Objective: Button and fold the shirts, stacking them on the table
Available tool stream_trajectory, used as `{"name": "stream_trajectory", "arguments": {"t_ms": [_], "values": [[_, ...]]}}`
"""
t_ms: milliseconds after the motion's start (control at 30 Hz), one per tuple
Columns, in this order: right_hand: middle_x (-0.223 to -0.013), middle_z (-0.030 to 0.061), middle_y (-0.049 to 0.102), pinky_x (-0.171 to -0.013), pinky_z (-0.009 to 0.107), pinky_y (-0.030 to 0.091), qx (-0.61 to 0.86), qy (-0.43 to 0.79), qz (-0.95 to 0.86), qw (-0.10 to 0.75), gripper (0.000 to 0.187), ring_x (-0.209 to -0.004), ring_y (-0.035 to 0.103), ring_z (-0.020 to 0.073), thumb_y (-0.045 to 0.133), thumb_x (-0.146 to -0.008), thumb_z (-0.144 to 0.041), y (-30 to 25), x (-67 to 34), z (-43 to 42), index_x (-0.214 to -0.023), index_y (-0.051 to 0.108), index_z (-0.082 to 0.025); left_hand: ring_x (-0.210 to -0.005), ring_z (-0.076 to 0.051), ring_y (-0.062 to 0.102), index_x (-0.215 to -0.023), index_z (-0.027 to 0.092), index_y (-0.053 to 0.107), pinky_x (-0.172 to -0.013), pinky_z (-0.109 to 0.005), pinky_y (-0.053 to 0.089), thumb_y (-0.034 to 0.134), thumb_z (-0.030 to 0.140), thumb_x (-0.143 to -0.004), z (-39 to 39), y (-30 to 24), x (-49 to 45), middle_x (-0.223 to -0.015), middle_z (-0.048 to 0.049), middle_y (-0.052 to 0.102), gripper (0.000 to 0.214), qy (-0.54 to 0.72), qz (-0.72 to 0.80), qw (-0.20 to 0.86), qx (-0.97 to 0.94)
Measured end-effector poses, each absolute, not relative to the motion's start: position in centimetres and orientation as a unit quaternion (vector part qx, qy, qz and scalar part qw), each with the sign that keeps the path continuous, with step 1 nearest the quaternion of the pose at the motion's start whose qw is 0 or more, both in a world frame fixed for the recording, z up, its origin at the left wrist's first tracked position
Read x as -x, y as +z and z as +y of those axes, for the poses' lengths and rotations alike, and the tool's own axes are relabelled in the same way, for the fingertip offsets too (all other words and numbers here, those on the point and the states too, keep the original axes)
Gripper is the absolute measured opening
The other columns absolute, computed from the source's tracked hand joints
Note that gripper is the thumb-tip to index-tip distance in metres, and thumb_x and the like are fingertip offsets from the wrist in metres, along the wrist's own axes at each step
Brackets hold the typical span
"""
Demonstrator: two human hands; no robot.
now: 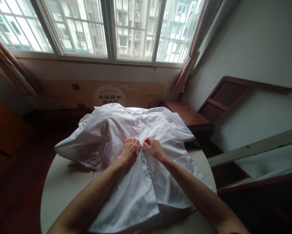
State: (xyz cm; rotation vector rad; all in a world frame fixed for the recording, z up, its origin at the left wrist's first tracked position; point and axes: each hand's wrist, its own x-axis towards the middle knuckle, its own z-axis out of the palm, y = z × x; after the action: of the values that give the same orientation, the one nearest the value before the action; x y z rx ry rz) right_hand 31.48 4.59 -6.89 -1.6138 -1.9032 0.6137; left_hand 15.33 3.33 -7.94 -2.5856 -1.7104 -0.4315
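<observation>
A white button-front shirt lies spread over a round pale table, its collar towards the window. My left hand is closed on the front edge about midway down the shirt, fingers curled in. Just to its right, my right hand pinches the cloth at the same place, thumb and forefinger together. Above the hands the two front edges meet. Below them the fronts part slightly towards the hem. Whatever button lies between the fingertips is hidden or too small to make out.
The round table shows bare at its left rim. Dark striped cloth sticks out beneath the shirt's right sleeve. A wooden chair and a low brown cabinet stand at the right. A printed cardboard panel leans below the barred window.
</observation>
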Motion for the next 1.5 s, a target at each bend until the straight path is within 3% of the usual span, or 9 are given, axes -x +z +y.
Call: {"name": "stream_trajectory", "arguments": {"t_ms": [100, 167, 400, 700, 1000, 1100, 1167, 1333, 1500], "values": [[-0.110, 0.0122, 0.061, -0.088, 0.035, 0.038, 0.621, 0.007, -0.749, 0.231, 0.030, -0.103, 0.052, 0.0248, 0.061, -0.081, -0.028, -7.0, -33.0, 5.0, -0.109, 0.059, -0.015, -0.106, -0.028, 0.047, -0.104, 0.015, 0.055, -0.090, -0.041, 0.031, 0.048, 0.040, -0.088, 3.5, -6.8, -14.1, -0.110, -0.0127, 0.057, 0.031, -0.104, -0.603, 0.052, 0.789], [-0.111, 0.0138, 0.059, -0.087, 0.037, 0.036, 0.641, -0.059, -0.744, 0.177, 0.032, -0.105, 0.049, 0.0274, 0.061, -0.082, -0.032, -7.2, -34.1, 5.5, -0.110, 0.058, -0.015, -0.105, -0.031, 0.048, -0.104, 0.012, 0.056, -0.088, -0.043, 0.032, 0.050, 0.043, -0.087, 4.0, -6.3, -13.2, -0.110, -0.0161, 0.057, 0.036, -0.067, -0.644, 0.063, 0.760], [-0.102, 0.0150, 0.060, -0.082, 0.035, 0.035, 0.637, -0.070, -0.766, 0.048, 0.020, -0.096, 0.053, 0.0254, 0.041, -0.092, -0.019, -8.1, -34.8, 7.5, -0.098, 0.059, -0.011, -0.091, -0.025, 0.057, -0.098, 0.010, 0.058, -0.082, -0.037, 0.034, 0.034, 0.016, -0.093, 4.9, -7.3, -12.6, -0.095, -0.0160, 0.064, 0.025, 0.002, -0.597, 0.037, 0.801], [-0.103, 0.0151, 0.057, -0.079, 0.033, 0.037, 0.658, -0.109, -0.731, 0.146, 0.026, -0.091, 0.054, 0.0228, 0.031, -0.093, -0.014, -5.0, -34.8, 9.4, -0.100, 0.055, -0.012, -0.087, -0.026, 0.054, -0.099, 0.011, 0.056, -0.084, -0.042, 0.032, 0.026, 0.007, -0.091, 7.5, -4.7, -11.6, -0.090, -0.0125, 0.059, 0.032, -0.037, -0.579, 0.111, 0.807], [-0.100, 0.0146, 0.060, -0.080, 0.035, 0.039, 0.666, -0.095, -0.727, 0.133, 0.026, -0.090, 0.054, 0.0231, 0.036, -0.089, -0.007, -6.0, -33.3, 11.7, -0.103, 0.056, -0.013, -0.092, -0.025, 0.052, -0.094, 0.011, 0.059, -0.083, -0.040, 0.036, 0.037, 0.006, -0.088, 10.0, -4.1, -12.6, -0.091, -0.0131, 0.059, 0.024, -0.032, -0.570, 0.141, 0.809], [-0.105, 0.0134, 0.059, -0.086, 0.037, 0.038, 0.614, -0.084, -0.754, 0.217, 0.022, -0.099, 0.051, 0.0247, 0.043, -0.090, -0.019, -6.7, -33.0, 8.0, -0.107, 0.056, -0.015, -0.095, -0.025, 0.051, -0.096, 0.013, 0.058, -0.081, -0.038, 0.037, 0.040, 0.015, -0.091, 6.0, -3.7, -12.9, -0.097, -0.0127, 0.058, 0.019, -0.069, -0.532, 0.132, 0.834], [-0.108, 0.0116, 0.059, -0.089, 0.036, 0.037, 0.559, -0.044, -0.789, 0.250, 0.023, -0.101, 0.051, 0.0242, 0.047, -0.089, -0.025, -7.3, -32.7, 4.9, -0.108, 0.057, -0.016, -0.094, -0.024, 0.052, -0.095, 0.015, 0.057, -0.080, -0.036, 0.038, 0.043, 0.032, -0.092, 2.4, -3.6, -13.2, -0.098, -0.0110, 0.058, 0.022, -0.097, -0.469, 0.090, 0.873], [-0.097, 0.0070, 0.059, -0.083, 0.029, 0.039, 0.530, 0.101, -0.815, 0.213, 0.021, -0.091, 0.053, 0.0180, 0.047, -0.089, -0.025, -9.0, -31.2, 0.0, -0.105, 0.059, -0.018, -0.083, -0.022, 0.056, -0.089, 0.016, 0.058, -0.075, -0.033, 0.041, 0.050, 0.060, -0.082, -3.8, -5.4, -13.7, -0.089, -0.0072, 0.060, 0.045, -0.029, -0.362, -0.044, 0.931], [-0.107, 0.0091, 0.055, -0.088, 0.037, 0.035, 0.576, 0.047, -0.803, 0.149, 0.033, -0.102, 0.048, 0.0247, 0.054, -0.085, -0.039, -8.8, -30.9, -1.1, -0.112, 0.057, -0.022, -0.082, -0.024, 0.059, -0.082, 0.017, 0.061, -0.087, -0.039, 0.036, 0.052, 0.070, -0.074, -3.9, -5.6, -11.9, -0.086, -0.0094, 0.063, 0.054, 0.008, -0.384, -0.040, 0.923]]}}
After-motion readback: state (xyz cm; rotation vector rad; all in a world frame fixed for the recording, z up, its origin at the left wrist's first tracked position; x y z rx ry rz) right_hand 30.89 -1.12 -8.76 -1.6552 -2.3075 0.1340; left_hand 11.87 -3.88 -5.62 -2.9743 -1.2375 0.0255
